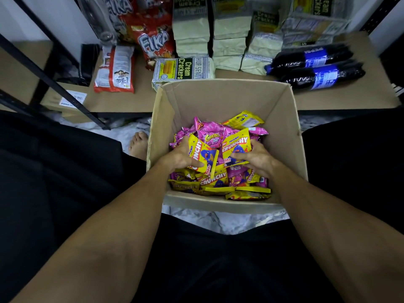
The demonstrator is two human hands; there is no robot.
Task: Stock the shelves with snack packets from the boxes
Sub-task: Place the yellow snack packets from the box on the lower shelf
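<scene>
Gripping yellow pkt [204, 154] in left hand [177, 158], 2nd pkt [236, 147] in right hand [256, 158]

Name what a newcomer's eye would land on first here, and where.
The bright pink and yellow snack packets heaped in the open cardboard box at the centre stand out most. The left hand and right hand each grip a yellow Crunchy packet from the heap. Behind the box, red Fika bags and cream cracker packs line the low shelf.

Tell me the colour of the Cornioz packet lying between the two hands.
The Cornioz packet is pink with yellow lettering; head view.
</scene>
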